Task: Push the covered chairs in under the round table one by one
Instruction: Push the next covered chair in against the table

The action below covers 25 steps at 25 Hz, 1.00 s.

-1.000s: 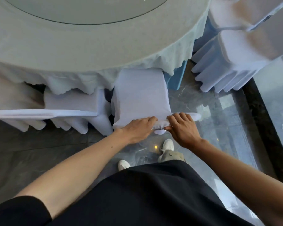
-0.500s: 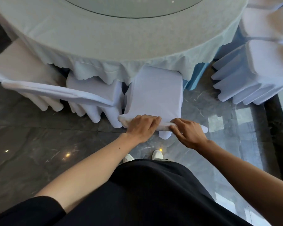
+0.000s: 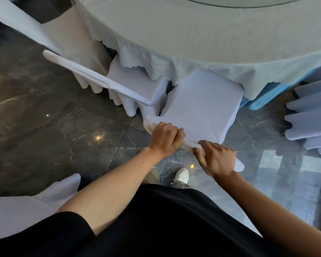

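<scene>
The round table [image 3: 193, 34], draped in pale, scallop-hemmed cloth, overhangs the far edge of the covered chair [image 3: 202, 101], whose smooth white stretch-fabric seat is squarish. The left hand [image 3: 165, 139] and right hand [image 3: 217, 157] both curl round its rounded top rail, thumbs seemingly tucked beneath.

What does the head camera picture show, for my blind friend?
The left hand and right hand grip the top of a white cloth-covered chair, its seat partly under a round table with pale scalloped tablecloth. Another covered chair stands beside it on dark marble floor.
</scene>
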Each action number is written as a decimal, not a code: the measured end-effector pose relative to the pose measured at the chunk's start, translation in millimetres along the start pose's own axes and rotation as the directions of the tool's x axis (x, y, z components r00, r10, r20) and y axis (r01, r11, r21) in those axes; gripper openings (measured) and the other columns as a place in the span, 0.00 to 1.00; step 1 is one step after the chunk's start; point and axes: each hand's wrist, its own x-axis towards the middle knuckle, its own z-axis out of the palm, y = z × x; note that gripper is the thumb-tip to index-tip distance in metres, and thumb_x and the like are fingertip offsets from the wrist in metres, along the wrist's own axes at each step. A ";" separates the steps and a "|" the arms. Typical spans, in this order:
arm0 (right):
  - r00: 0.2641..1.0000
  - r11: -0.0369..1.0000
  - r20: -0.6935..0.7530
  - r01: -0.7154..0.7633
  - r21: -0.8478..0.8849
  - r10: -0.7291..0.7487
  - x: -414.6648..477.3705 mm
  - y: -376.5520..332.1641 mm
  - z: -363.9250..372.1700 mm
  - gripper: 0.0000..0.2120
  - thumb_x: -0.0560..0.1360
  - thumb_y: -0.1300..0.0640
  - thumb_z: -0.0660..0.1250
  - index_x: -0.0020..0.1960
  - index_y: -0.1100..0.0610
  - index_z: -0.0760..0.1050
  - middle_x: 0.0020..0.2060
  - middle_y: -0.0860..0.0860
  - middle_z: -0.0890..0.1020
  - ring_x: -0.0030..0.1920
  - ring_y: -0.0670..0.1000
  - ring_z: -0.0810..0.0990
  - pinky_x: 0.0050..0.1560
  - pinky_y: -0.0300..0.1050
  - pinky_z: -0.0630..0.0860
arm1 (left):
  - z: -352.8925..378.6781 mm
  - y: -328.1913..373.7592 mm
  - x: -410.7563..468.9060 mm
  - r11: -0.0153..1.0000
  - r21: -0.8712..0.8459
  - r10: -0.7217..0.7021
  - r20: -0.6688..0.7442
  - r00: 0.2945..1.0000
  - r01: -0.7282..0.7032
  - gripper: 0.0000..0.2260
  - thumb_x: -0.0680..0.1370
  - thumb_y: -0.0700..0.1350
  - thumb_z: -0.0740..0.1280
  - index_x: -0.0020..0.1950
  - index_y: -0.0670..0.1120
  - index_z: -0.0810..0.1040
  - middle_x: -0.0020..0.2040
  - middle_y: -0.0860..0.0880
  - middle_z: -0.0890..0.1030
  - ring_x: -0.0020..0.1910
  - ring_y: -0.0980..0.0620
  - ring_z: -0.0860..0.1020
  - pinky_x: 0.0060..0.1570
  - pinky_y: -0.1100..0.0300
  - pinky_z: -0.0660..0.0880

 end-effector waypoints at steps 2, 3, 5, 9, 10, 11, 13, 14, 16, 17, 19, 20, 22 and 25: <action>1.000 1.000 -0.003 -0.001 0.002 0.001 13.0 -0.9 5.6 0.30 0.81 0.37 0.44 0.38 0.52 0.76 0.26 0.47 0.76 0.27 0.51 0.76 0.29 0.38 0.54 | -1.2 -8.8 9.4 1.000 -0.002 0.007 -0.039 0.999 -0.007 0.25 0.80 0.50 0.48 0.38 0.45 0.83 0.35 0.48 0.84 0.37 0.46 0.79 0.47 0.52 0.68; 1.000 1.000 -0.011 -0.013 -0.002 0.013 22.7 -1.3 9.5 0.30 0.81 0.36 0.44 0.38 0.52 0.76 0.26 0.47 0.76 0.27 0.52 0.76 0.29 0.38 0.54 | -3.5 -13.6 18.8 1.000 0.004 0.011 -0.057 0.998 -0.011 0.24 0.80 0.49 0.49 0.38 0.45 0.83 0.35 0.48 0.84 0.36 0.46 0.79 0.46 0.53 0.68; 1.000 1.000 -0.024 -0.011 -0.021 0.011 38.0 -5.8 15.3 0.30 0.81 0.36 0.44 0.37 0.52 0.75 0.26 0.47 0.76 0.27 0.52 0.76 0.28 0.39 0.55 | -11.2 -22.7 29.2 1.000 0.001 0.005 -0.087 0.996 -0.005 0.24 0.80 0.49 0.49 0.38 0.46 0.83 0.35 0.48 0.84 0.36 0.45 0.78 0.46 0.52 0.68; 0.999 0.999 -0.040 -0.036 -0.023 0.035 60.9 -2.8 20.6 0.30 0.81 0.36 0.45 0.37 0.52 0.76 0.26 0.47 0.76 0.27 0.52 0.76 0.26 0.39 0.60 | -16.9 -31.4 56.3 1.000 -0.017 0.009 -0.064 0.998 -0.010 0.25 0.80 0.49 0.48 0.39 0.46 0.84 0.37 0.49 0.85 0.37 0.46 0.79 0.46 0.53 0.67; 0.999 0.999 -0.040 -0.034 -0.020 0.033 65.5 0.2 20.8 0.30 0.81 0.36 0.45 0.37 0.52 0.76 0.26 0.47 0.76 0.27 0.52 0.76 0.26 0.39 0.61 | -17.1 -31.8 61.8 1.000 -0.015 0.008 -0.056 0.998 -0.009 0.26 0.80 0.50 0.48 0.39 0.46 0.84 0.37 0.49 0.85 0.37 0.46 0.79 0.46 0.53 0.67; 0.998 0.999 -0.051 -0.032 -0.018 0.031 70.9 1.2 21.8 0.29 0.81 0.36 0.46 0.38 0.52 0.76 0.26 0.47 0.76 0.27 0.52 0.77 0.27 0.39 0.61 | -17.4 -34.0 65.8 1.000 -0.012 -0.004 -0.047 0.999 0.003 0.26 0.80 0.50 0.47 0.38 0.46 0.84 0.36 0.49 0.85 0.37 0.46 0.79 0.46 0.52 0.67; 0.997 0.999 -0.070 -0.041 -0.027 0.040 75.4 5.5 21.9 0.30 0.81 0.36 0.46 0.38 0.52 0.77 0.26 0.47 0.77 0.27 0.52 0.76 0.28 0.38 0.59 | -14.9 -32.8 71.4 1.000 -0.009 -0.015 -0.039 0.999 0.015 0.27 0.79 0.51 0.47 0.38 0.46 0.83 0.35 0.48 0.84 0.37 0.46 0.78 0.47 0.51 0.68; 0.996 0.999 -0.078 -0.044 -0.026 0.042 77.9 5.2 22.0 0.30 0.81 0.35 0.46 0.38 0.52 0.77 0.26 0.47 0.77 0.26 0.52 0.76 0.29 0.38 0.58 | -16.1 -32.9 73.2 1.000 0.001 -0.019 -0.033 0.999 0.019 0.27 0.79 0.51 0.47 0.38 0.46 0.83 0.35 0.48 0.84 0.37 0.46 0.78 0.47 0.50 0.68; 0.996 0.998 -0.071 -0.052 -0.034 0.050 81.7 6.3 22.4 0.31 0.80 0.35 0.45 0.38 0.52 0.77 0.26 0.47 0.77 0.26 0.52 0.76 0.29 0.38 0.60 | -17.4 -32.8 77.6 1.000 -0.005 -0.015 -0.024 1.000 0.015 0.27 0.79 0.51 0.47 0.38 0.46 0.83 0.35 0.48 0.84 0.37 0.46 0.78 0.48 0.51 0.68; 0.996 0.998 -0.078 -0.053 -0.033 0.050 82.1 6.3 22.9 0.31 0.80 0.35 0.45 0.38 0.52 0.77 0.27 0.47 0.77 0.26 0.52 0.76 0.28 0.38 0.61 | -18.1 -33.3 78.4 1.000 -0.008 -0.009 -0.030 1.000 0.009 0.27 0.79 0.51 0.47 0.38 0.46 0.84 0.34 0.48 0.84 0.37 0.46 0.78 0.48 0.51 0.68; 0.996 0.998 -0.076 -0.051 -0.023 0.050 82.0 6.2 23.4 0.30 0.80 0.34 0.46 0.38 0.52 0.77 0.27 0.47 0.77 0.26 0.53 0.76 0.28 0.39 0.63 | -19.8 -33.4 78.0 1.000 -0.015 -0.006 -0.033 0.999 0.006 0.27 0.79 0.50 0.47 0.38 0.46 0.84 0.34 0.48 0.84 0.36 0.46 0.78 0.48 0.53 0.67; 0.995 0.998 -0.078 -0.057 -0.022 0.055 81.5 6.9 23.4 0.30 0.80 0.34 0.46 0.38 0.52 0.77 0.27 0.47 0.77 0.26 0.53 0.76 0.27 0.39 0.63 | -19.9 -33.2 77.6 1.000 -0.016 -0.001 -0.036 0.999 0.000 0.27 0.79 0.50 0.47 0.38 0.46 0.84 0.34 0.48 0.84 0.36 0.46 0.78 0.48 0.53 0.67; 0.995 0.997 -0.075 -0.064 -0.032 0.061 83.1 6.2 21.9 0.31 0.80 0.34 0.45 0.37 0.52 0.76 0.26 0.47 0.77 0.26 0.53 0.76 0.28 0.39 0.62 | -21.0 -32.6 78.7 1.000 -0.007 0.008 -0.016 1.000 -0.008 0.27 0.79 0.50 0.46 0.39 0.46 0.84 0.36 0.47 0.84 0.37 0.46 0.78 0.48 0.53 0.67; 0.996 0.997 -0.059 -0.068 -0.041 0.066 85.2 5.7 21.4 0.30 0.79 0.35 0.47 0.37 0.53 0.76 0.25 0.48 0.77 0.25 0.54 0.75 0.29 0.39 0.62 | -24.4 -33.7 80.6 1.000 0.023 0.017 0.018 1.000 -0.018 0.26 0.78 0.51 0.46 0.42 0.46 0.83 0.37 0.48 0.84 0.39 0.44 0.78 0.48 0.52 0.67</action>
